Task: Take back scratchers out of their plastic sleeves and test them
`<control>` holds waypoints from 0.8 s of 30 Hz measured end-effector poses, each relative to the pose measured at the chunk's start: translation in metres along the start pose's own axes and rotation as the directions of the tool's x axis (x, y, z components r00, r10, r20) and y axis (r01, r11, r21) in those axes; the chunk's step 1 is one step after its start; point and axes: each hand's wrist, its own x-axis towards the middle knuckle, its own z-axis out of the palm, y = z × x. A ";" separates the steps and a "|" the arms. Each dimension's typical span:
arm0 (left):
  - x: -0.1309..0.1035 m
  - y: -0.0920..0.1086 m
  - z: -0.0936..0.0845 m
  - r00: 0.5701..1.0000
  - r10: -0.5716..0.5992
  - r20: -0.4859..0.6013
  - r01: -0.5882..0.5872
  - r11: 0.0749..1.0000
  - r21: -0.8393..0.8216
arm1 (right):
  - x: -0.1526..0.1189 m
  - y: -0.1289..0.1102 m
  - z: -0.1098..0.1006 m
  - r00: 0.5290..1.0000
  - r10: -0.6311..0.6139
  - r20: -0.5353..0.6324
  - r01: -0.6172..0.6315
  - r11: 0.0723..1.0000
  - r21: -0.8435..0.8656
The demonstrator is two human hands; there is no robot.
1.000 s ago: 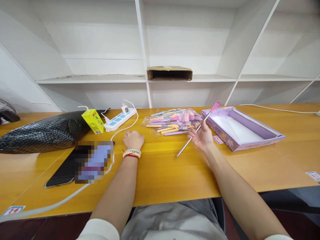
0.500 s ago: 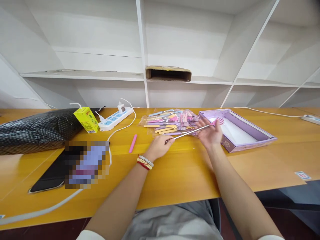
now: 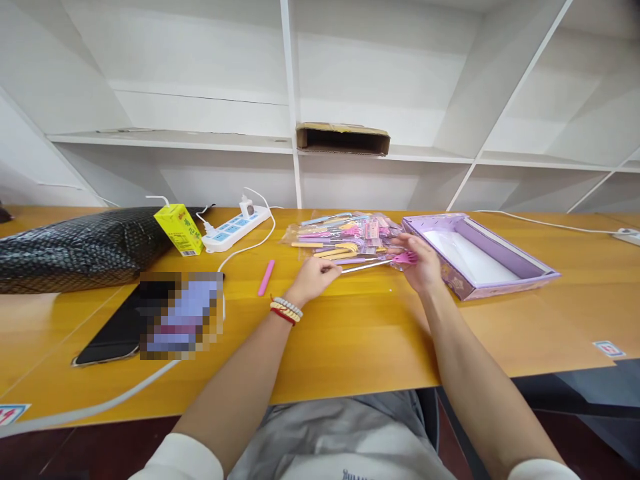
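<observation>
A thin metal rod [image 3: 367,266] with a pink claw-shaped head [image 3: 404,258] spans the gap between my hands. My left hand [image 3: 314,279] is closed round the rod's left end. At the pink head is my right hand [image 3: 423,263], its fingers apart and partly behind the head; whether it grips the head is unclear. Behind them lies a pile of plastic-wrapped sticks [image 3: 345,239] with pink, yellow and purple parts. A loose pink handle [image 3: 266,278] rests on the table left of my left hand.
An open purple box [image 3: 510,291] stands right of the pile. On the left are a white power strip [image 3: 237,229], yellow drink carton [image 3: 179,230], black wrapped package [image 3: 85,250] and dark phone [image 3: 117,327]. A cardboard box [image 3: 343,139] sits on the shelf.
The pink head and right hand have come down and left, so the rod lies flatter. The view has shifted slightly.
</observation>
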 end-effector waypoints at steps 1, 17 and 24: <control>-0.001 0.003 0.004 1.000 -0.008 -0.027 0.008 1.000 -0.003 | -0.004 0.003 0.008 0.999 0.016 0.042 -0.015 1.000 -0.023; -0.015 0.023 0.018 0.974 -0.034 0.225 -0.096 0.834 0.543 | -0.011 0.004 0.016 0.999 -0.008 0.048 0.020 0.968 -0.250; -0.016 0.024 0.027 0.956 0.036 0.293 -0.157 0.902 0.401 | -0.015 0.016 0.026 0.992 0.018 0.125 0.005 0.984 -0.178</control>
